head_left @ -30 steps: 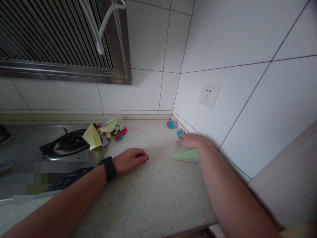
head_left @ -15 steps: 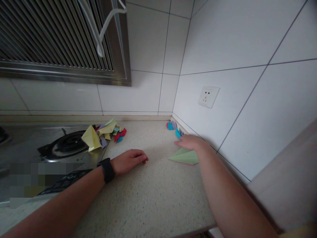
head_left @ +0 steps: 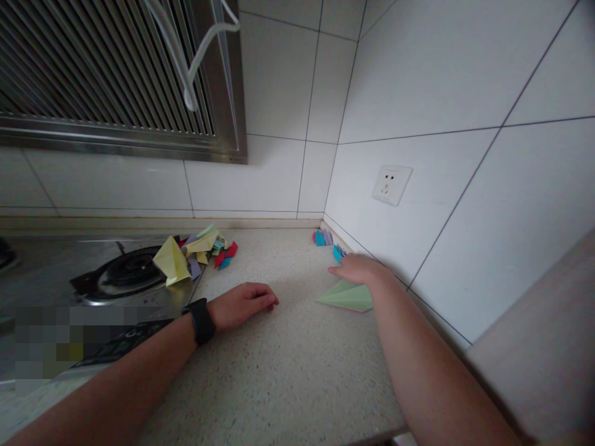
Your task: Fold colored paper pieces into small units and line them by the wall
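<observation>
A small blue folded paper piece (head_left: pixel 338 253), with a bit of purple beside it, sits by the right wall. My right hand (head_left: pixel 356 268) is at this piece, its fingertips partly hidden against it and its thumb stretched out to the left. Beneath that wrist lies a pale green paper plane (head_left: pixel 346 296), partly covered by my arm. My left hand (head_left: pixel 246 303), below a black wristband, rests on the counter with its fingers curled and nothing visible in them. Farther back in the corner are more small folded papers (head_left: pixel 321 237) in pink, blue and purple.
A pile of yellow, purple, red and blue folded papers (head_left: pixel 198 251) straddles the counter and the stove edge. The gas burner (head_left: pixel 132 272) is on the left, under a range hood (head_left: pixel 116 145). A wall socket (head_left: pixel 392 184) is on the right tiled wall. The speckled counter (head_left: pixel 279 378) runs toward me.
The blue folded paper at my right fingertips has shifted slightly right and turned a little. My left hand and the green paper plane stay in place.
</observation>
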Demonstrator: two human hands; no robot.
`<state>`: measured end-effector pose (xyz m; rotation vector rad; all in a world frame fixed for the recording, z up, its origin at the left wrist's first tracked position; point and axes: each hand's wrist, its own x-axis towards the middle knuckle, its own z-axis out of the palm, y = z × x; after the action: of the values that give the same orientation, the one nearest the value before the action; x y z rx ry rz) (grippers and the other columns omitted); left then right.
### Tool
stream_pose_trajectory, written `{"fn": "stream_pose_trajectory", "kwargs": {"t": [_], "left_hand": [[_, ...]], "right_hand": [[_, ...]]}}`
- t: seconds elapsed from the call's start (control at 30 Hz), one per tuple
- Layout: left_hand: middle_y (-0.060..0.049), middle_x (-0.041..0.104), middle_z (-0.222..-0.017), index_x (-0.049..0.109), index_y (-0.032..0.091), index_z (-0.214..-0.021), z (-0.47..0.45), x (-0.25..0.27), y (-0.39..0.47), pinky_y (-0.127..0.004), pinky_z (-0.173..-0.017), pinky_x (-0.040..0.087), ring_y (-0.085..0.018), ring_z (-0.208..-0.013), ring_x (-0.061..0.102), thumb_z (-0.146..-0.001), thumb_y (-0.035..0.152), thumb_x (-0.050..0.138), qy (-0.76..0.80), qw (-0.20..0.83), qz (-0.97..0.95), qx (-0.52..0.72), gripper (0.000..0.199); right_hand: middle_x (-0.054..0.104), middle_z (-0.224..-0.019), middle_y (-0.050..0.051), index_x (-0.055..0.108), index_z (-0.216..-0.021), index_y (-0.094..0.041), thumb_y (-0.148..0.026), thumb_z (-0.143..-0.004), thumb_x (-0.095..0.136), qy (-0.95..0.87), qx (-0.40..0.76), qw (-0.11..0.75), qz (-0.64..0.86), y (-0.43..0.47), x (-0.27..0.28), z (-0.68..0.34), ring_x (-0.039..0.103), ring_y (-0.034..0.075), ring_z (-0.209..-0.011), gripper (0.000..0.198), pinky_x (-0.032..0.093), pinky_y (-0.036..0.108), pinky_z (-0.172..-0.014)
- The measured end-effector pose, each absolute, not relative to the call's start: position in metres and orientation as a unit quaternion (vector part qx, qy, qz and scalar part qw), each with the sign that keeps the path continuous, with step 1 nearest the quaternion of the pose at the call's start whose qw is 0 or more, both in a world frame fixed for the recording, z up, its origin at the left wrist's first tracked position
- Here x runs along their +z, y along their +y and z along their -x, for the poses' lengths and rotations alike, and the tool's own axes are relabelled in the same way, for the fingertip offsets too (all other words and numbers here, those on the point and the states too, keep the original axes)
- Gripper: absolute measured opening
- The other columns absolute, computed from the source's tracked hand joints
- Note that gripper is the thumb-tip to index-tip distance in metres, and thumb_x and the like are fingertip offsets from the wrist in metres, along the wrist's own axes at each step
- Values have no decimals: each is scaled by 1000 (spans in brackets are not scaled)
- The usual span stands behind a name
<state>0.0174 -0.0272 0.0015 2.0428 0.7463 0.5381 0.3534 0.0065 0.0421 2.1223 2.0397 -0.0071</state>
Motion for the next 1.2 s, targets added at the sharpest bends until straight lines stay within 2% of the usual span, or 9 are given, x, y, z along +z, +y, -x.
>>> {"fn": "stream_pose_trajectory", "kwargs": {"t": [0.63,0.73,0.87,0.93,1.0,1.1,1.2], "left_hand": [[-5,68,-95,68,18,-97,-17,4,-28,-30,-88,44,-18,-93,61,-91,47,45,304,445,-818,202,37],[-6,69,-95,68,18,-97,-17,4,-29,-30,-88,44,-19,-92,61,-91,46,45,305,434,-823,203,37],[-5,69,-93,69,18,-95,-18,7,-30,-30,-84,45,-19,-89,62,-91,43,45,307,401,-840,199,34],[-5,70,-91,69,19,-95,-19,10,-32,-29,-79,45,-18,-85,62,-91,39,45,312,373,-851,199,31],[-4,70,-89,69,20,-95,-19,13,-34,-29,-76,44,-18,-82,61,-90,36,46,322,312,-869,212,29],[-6,68,-83,70,20,-86,-17,17,-34,-32,-77,42,-20,-81,58,-88,31,48,341,172,-899,213,24],[-8,66,-80,70,21,-80,-8,19,-29,-38,-83,40,-25,-88,55,-85,30,51,381,59,-905,180,21]], "right_hand": [[57,-125,22,61,-122,-11,-64,-85,38,684,-3,98,-723,1,47,-351,58,33,-110,68,42,41,-89],[57,-124,20,59,-123,-14,-59,-87,40,693,19,38,-720,-2,52,-348,57,32,-109,60,41,40,-90],[53,-127,13,57,-125,-20,-43,-92,44,756,60,-128,-639,-11,60,-321,49,27,-118,42,34,38,-101],[53,-126,10,55,-126,-23,-35,-93,44,817,42,-206,-537,-19,59,-294,49,24,-117,37,34,38,-103],[54,-124,9,53,-127,-25,-32,-92,48,867,5,-244,-434,-29,50,-263,49,23,-116,36,34,41,-103],[51,-129,12,50,-130,-21,-34,-87,57,921,-57,-186,-339,-41,29,-224,45,26,-120,45,34,43,-102],[54,-127,17,48,-132,-15,-39,-84,60,922,-91,-130,-354,-44,11,-209,46,29,-119,55,33,47,-102]]}}
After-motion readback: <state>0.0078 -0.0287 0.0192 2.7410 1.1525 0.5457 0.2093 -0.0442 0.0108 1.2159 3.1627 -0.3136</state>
